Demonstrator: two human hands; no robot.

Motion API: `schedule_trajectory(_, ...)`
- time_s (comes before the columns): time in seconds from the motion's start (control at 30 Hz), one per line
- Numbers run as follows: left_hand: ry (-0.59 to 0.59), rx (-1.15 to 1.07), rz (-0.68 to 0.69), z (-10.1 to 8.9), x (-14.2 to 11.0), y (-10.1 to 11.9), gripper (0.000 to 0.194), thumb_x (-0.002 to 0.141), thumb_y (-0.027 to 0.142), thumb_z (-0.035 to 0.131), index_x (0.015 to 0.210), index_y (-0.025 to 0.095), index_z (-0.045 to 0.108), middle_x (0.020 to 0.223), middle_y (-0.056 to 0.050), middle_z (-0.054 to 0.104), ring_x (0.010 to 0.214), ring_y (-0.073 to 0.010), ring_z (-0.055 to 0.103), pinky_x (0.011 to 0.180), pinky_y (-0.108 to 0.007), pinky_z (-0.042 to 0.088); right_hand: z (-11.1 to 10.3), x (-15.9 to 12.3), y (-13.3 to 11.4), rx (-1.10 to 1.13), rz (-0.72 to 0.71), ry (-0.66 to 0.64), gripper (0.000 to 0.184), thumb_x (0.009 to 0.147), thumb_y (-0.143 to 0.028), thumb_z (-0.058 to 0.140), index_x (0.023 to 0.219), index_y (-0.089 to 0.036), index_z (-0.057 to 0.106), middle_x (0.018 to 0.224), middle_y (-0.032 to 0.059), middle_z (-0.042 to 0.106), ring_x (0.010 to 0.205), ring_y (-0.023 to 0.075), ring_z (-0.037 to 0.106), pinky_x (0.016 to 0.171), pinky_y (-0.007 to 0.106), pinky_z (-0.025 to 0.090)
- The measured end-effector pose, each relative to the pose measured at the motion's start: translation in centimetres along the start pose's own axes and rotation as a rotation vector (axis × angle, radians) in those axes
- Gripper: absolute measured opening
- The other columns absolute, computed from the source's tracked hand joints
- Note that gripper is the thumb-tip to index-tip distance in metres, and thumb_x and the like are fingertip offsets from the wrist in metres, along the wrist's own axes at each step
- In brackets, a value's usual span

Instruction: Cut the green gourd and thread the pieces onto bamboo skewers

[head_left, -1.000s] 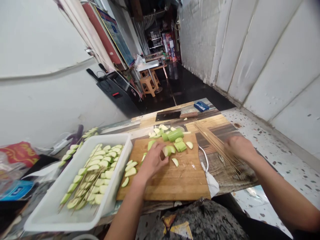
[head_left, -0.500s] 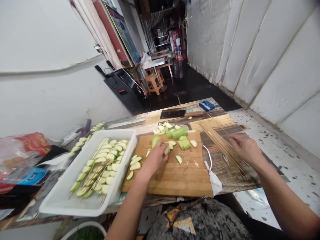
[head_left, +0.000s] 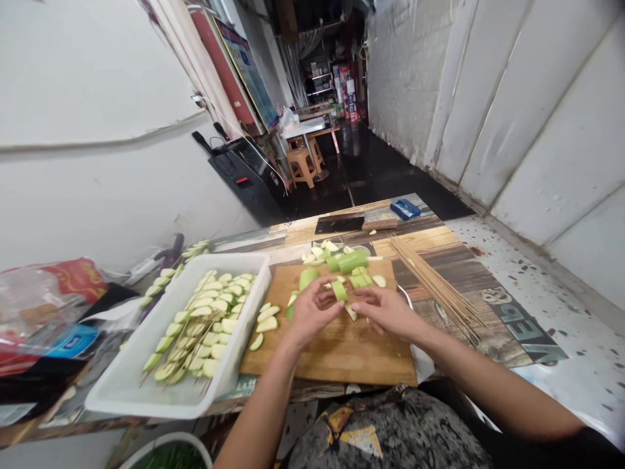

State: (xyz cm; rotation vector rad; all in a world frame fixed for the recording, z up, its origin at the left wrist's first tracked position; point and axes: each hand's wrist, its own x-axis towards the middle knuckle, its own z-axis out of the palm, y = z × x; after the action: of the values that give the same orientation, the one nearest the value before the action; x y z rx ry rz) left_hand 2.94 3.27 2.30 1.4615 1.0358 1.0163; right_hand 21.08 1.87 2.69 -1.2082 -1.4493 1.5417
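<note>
My left hand (head_left: pixel 315 309) is closed on a cut green squash slice (head_left: pixel 338 291), held just above the wooden cutting board (head_left: pixel 336 355). Close by on the right, my right hand (head_left: pixel 385 311) has its fingers bent toward that slice. It took a thin bamboo skewer a moment earlier, but the stick can hardly be made out now. More squash pieces (head_left: pixel 354 260) lie at the board's far side, and loose half-round slices (head_left: pixel 267 319) on its left. Beside the board, a white plastic tub (head_left: pixel 266 273) holds many skewered slices (head_left: pixel 209 326).
A pile of bamboo skewers (head_left: pixel 434 280) lies right of the board. Behind the board are a cleaver (head_left: pixel 342 225) and a blue packet (head_left: pixel 405 208). Plastic bags (head_left: pixel 49 299) crowd the left side. Below the table's front edge stands a bucket of greens (head_left: pixel 168 454).
My right hand has moved left from the skewer pile to the board, close to my left hand. The left hand has lifted a squash slice and turned it toward the right hand.
</note>
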Motion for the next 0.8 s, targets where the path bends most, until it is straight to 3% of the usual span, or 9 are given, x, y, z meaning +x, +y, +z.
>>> schedule_trajectory(0.1,-0.044,-0.02,0.024,0.3,-0.6,0.3,0.047,0.07,0.017,0.061,0.114,0.015,0.046,0.109,-0.011,0.061,0.097,-0.0197,0.06,0.089,-0.038,0.047,1.3,1.5,-0.4,0.069,-0.004,-0.07,0.036,0.073,-0.041,0.059,0.095,-0.013,0.06,0.068,0.001,0.064,0.028,0.0016,0.035,0.028,0.017,0.022)
schedule_trajectory(0.27,-0.042,0.296,0.185,-1.1,-1.3,0.5,0.045,0.07,0.015,0.057,0.115,0.02,0.053,0.126,-0.008,0.051,0.112,-0.0213,0.051,0.094,-0.04,0.043,1.9,1.9,0.1,0.148,-0.026,-0.201,0.032,0.075,-0.041,0.057,0.091,-0.014,0.063,0.081,0.0015,0.065,0.029,-0.0014,0.031,0.028,0.016,0.017)
schedule_trajectory(0.37,-0.07,0.378,0.184,-1.7,-1.4,0.3,0.047,0.07,0.014,0.057,0.116,0.022,0.054,0.123,-0.007,0.053,0.108,-0.0204,0.054,0.093,-0.039,0.044,2.1,1.8,0.4,0.157,-0.03,-0.245,0.032,0.076,-0.041,0.056,0.093,-0.015,0.062,0.081,0.0006,0.065,0.028,-0.0015,0.032,0.027,0.015,0.016)
schedule_trajectory(0.6,-0.06,0.009,0.014,-1.6,-1.6,-0.1,0.046,0.068,0.018,0.062,0.113,0.019,0.053,0.113,-0.008,0.06,0.096,-0.0204,0.061,0.089,-0.039,0.047,2.6,1.7,0.1,0.155,-0.041,-0.236,0.039,0.076,-0.043,0.055,0.107,-0.019,0.054,0.082,-0.0004,0.064,0.028,-0.0008,0.036,0.026,0.015,0.017)
schedule_trajectory(0.8,0.053,-0.256,-0.047,-1.1,-1.7,-0.5,0.051,0.067,0.019,0.067,0.115,0.014,0.05,0.105,-0.011,0.063,0.094,-0.0214,0.061,0.085,-0.038,0.048,2.3,2.5,-0.1,0.115,-0.009,-0.193,0.03,0.078,-0.043,0.049,0.086,-0.015,0.054,0.077,0.0028,0.066,0.026,0.0,0.035,0.027,0.016,0.014)
